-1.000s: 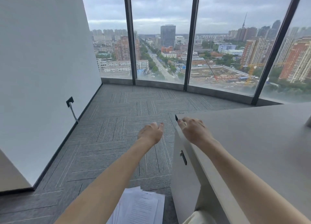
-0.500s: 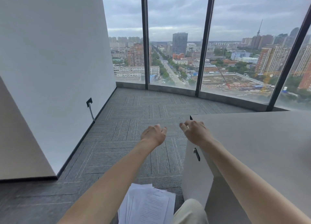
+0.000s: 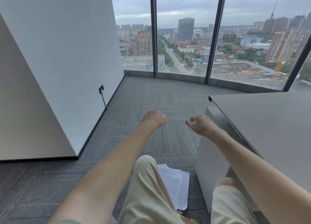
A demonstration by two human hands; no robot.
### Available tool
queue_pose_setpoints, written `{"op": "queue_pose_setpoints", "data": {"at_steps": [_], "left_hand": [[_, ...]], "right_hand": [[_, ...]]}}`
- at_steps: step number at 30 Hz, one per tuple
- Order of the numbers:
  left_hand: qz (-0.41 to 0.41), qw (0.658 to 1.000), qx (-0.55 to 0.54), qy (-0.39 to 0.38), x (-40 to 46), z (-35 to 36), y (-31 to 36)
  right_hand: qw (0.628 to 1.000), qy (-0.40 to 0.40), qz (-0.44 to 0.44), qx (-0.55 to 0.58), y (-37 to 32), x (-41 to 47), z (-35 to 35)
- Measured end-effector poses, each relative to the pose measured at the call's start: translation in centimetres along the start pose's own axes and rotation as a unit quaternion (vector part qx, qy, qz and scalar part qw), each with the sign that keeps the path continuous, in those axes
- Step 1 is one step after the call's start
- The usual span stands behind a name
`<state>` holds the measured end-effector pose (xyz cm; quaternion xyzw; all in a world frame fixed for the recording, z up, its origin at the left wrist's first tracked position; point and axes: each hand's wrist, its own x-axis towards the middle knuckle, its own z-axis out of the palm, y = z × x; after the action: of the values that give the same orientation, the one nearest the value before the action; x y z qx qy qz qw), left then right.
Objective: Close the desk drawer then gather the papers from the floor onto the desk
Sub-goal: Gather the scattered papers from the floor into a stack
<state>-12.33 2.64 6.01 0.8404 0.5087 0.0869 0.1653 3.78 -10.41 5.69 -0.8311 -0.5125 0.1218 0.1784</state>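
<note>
A grey desk (image 3: pixel 269 119) fills the right side, and its side panel (image 3: pixel 213 153) sits flush below the top. No drawer stands open. A stack of white papers (image 3: pixel 175 185) lies on the carpet between my two legs, partly hidden by my left leg. My left hand (image 3: pixel 154 118) hangs over the floor, fingers loosely curled, holding nothing. My right hand (image 3: pixel 200 124) hovers just left of the desk's side, fingers loosely bent, also without anything in it. Both arms are stretched forward.
Grey carpet tiles (image 3: pixel 151 97) run to floor-to-ceiling windows (image 3: pixel 183 38) at the back. A white wall (image 3: pixel 67 55) with a black socket and cable (image 3: pixel 101 89) stands on the left. My legs in beige trousers (image 3: pixel 148 190) fill the lower middle.
My right hand has come off the desk corner and now hangs free to its left. The view has shifted left and back, and my legs have come into view over the papers.
</note>
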Motion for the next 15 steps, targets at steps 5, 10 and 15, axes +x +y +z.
{"op": "queue_pose_setpoints", "data": {"at_steps": [5, 10, 15], "left_hand": [[-0.028, 0.999, -0.023, -0.028, 1.2, 2.4, -2.2], [-0.078, 0.994, -0.025, -0.071, 3.5, 6.8, -6.2], [-0.144, 0.983, -0.029, -0.110, 6.8, 12.4, -11.3]], "right_hand": [[0.999, -0.039, 0.012, 0.000, 0.0, 2.1, 1.8], [0.994, -0.103, 0.016, -0.012, 0.0, 6.7, 6.4], [0.984, -0.174, 0.026, -0.020, 0.9, 12.3, 14.2]]}}
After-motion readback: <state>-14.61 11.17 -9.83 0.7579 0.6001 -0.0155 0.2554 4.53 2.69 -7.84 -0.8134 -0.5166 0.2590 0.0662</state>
